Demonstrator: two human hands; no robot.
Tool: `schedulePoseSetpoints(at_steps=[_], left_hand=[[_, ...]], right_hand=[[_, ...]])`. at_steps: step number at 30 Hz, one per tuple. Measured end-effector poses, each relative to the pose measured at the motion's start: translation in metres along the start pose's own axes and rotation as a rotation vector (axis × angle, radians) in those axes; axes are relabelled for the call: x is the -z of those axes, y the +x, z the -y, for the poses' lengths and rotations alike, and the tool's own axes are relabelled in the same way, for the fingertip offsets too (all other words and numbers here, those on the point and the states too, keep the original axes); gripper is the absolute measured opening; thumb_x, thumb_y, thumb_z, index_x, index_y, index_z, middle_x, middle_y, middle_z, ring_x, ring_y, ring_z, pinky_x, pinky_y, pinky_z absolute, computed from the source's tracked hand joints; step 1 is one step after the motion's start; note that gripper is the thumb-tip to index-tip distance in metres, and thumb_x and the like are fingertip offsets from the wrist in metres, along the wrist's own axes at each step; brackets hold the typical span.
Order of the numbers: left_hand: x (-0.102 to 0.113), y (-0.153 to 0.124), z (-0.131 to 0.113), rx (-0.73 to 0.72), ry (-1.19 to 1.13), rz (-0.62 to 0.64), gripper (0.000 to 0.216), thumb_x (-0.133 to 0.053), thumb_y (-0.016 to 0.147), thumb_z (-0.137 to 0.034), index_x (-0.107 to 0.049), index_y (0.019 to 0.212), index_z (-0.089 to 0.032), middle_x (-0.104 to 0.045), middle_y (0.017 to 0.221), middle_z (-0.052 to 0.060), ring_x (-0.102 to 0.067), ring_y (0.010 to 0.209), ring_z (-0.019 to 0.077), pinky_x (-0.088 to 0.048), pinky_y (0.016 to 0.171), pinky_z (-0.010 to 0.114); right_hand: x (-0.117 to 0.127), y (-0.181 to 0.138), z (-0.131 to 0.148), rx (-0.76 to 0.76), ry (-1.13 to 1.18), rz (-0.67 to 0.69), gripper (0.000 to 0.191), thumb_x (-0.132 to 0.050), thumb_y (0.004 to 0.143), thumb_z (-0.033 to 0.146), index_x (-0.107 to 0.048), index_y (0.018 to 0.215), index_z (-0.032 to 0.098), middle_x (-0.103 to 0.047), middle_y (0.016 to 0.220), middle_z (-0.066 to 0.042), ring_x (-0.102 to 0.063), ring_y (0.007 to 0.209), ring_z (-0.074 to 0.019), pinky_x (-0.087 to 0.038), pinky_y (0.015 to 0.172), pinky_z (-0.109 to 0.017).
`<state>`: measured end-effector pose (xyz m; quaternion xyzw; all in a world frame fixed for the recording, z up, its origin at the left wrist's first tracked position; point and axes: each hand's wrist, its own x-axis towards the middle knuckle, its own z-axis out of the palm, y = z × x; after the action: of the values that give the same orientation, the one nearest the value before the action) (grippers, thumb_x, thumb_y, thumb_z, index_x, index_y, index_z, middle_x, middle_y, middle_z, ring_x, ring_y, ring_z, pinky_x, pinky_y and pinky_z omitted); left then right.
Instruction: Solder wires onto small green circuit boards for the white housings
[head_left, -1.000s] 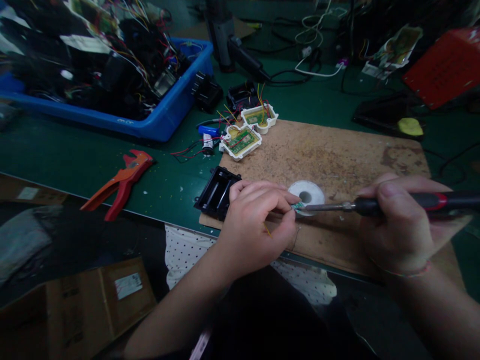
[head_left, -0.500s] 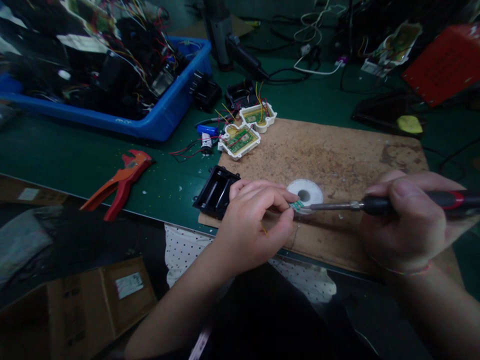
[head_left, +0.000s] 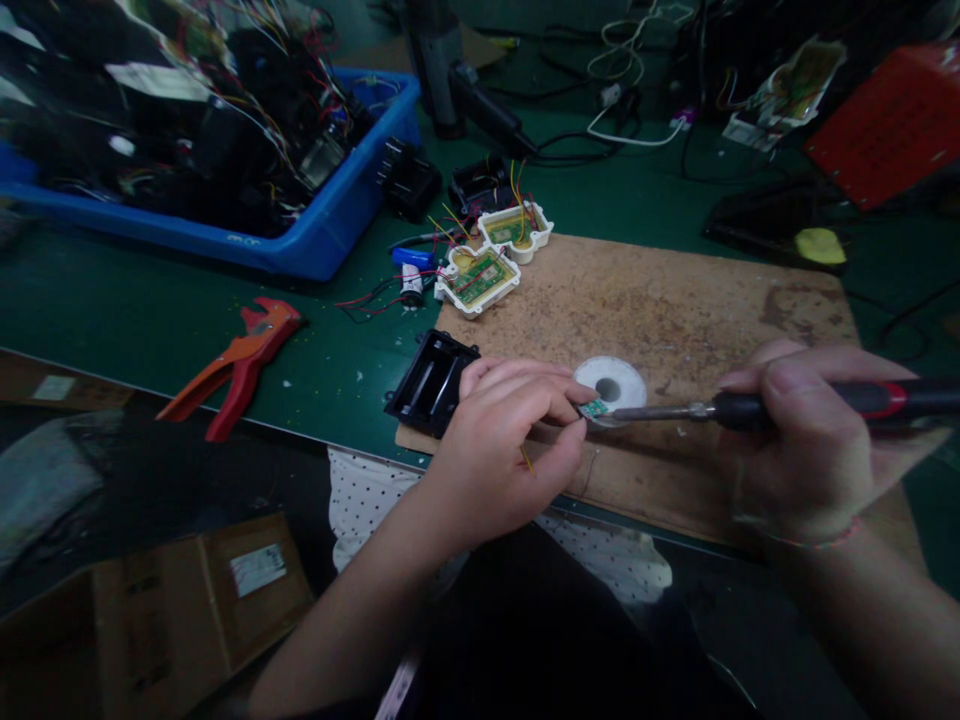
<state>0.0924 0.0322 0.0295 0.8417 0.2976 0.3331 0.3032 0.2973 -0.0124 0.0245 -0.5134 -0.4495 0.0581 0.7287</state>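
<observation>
My left hand (head_left: 517, 430) is closed in a pinch at a small green circuit board (head_left: 594, 408), which lies over the near edge of a white solder spool (head_left: 628, 378). A bit of yellow wire (head_left: 527, 459) shows under the palm. From the right, my right hand (head_left: 814, 430) grips a soldering iron (head_left: 675, 411) by its black and red handle, its tip close to the board; whether they touch I cannot tell. Left of my left hand sits an open black plastic housing (head_left: 431, 383), partly behind the fingers.
A brown work board (head_left: 720, 310) lies on the green table. Behind are white housings with circuit boards (head_left: 480, 282), a blue battery (head_left: 412, 258) and a blue bin (head_left: 315, 240) of wired parts. Orange-red cutters (head_left: 251, 360) lie left; a red box (head_left: 892, 125) stands back right.
My right hand and the soldering iron have shifted slightly left. My left hand stays at the small circuit board, almost unmoved.
</observation>
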Motion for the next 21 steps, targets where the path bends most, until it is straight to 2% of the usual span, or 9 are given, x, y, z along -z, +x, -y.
schedulePoseSetpoints(at_steps=[13,21], left_hand=[[0.0005,-0.0001,0.0008,0.003,0.018,0.01,0.011,-0.066,0.09,-0.015,-0.062,0.084,-0.022,-0.079,0.11,-0.001,-0.069,0.116,0.0203,-0.043,0.108,0.046],[0.0006,0.0004,0.0009,0.033,-0.004,0.015,0.012,-0.064,0.09,-0.014,-0.06,0.084,-0.023,-0.079,0.11,0.0,-0.069,0.117,0.0208,-0.042,0.109,0.046]], right_hand=[[0.0007,-0.0004,-0.0041,0.066,0.029,0.024,0.015,-0.065,0.074,0.019,-0.067,0.061,0.024,-0.066,0.056,0.009,-0.049,0.043,-0.0082,-0.034,0.044,-0.026],[-0.0001,-0.002,0.0019,0.025,-0.023,-0.015,0.019,-0.057,0.076,0.019,-0.067,0.061,0.025,-0.062,0.056,0.007,-0.05,0.047,-0.0094,-0.035,0.046,-0.027]])
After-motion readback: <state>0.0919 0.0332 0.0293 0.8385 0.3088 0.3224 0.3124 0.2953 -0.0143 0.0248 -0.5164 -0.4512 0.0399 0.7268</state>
